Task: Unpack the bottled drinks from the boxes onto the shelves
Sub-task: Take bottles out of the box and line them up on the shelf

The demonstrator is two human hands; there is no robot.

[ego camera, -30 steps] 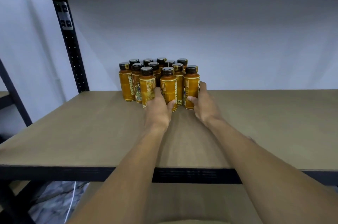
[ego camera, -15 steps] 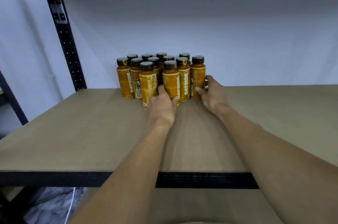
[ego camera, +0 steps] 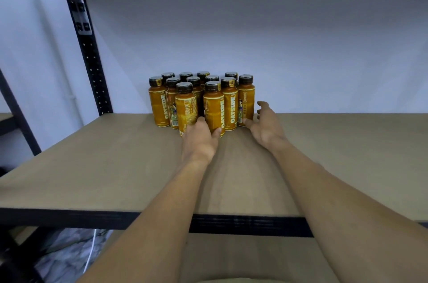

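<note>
I'm looking into a shelving bay. The bottles (ego camera: 159,104), orange with dark caps, stand upright in a tight cluster on the brown shelf (ego camera: 115,167). They sit toward its far side and a little left of centre, close to the white backdrop (ego camera: 278,51). They are packed in rows, touching or nearly so, and several labels read OATSIDE.

Both of the person's bare arms reach in from the near edge. The left hand (ego camera: 199,141) is at the two nearest bottles. Its thumb lies on the near face of the front right bottle (ego camera: 214,107), low down. A forefinger runs up the gap between that one and the front left bottle (ego camera: 185,107), so the base of the front right bottle is pinched between them. The hand's left side covers the bottom corner of the front left bottle. I can't see the remaining fingers.

The right hand (ego camera: 266,127) is spread and relaxed beside the cluster's right end. Its thumb tip touches the base of the rightmost bottle (ego camera: 246,97), while its fingers (ego camera: 262,105) stand apart from that bottle, just to its right, holding nothing.

A black perforated upright (ego camera: 92,63) rises at the shelf's far left corner. Below the near edge, a second brown board (ego camera: 231,255) shows, and a white cable (ego camera: 91,250) hangs at lower left.
</note>
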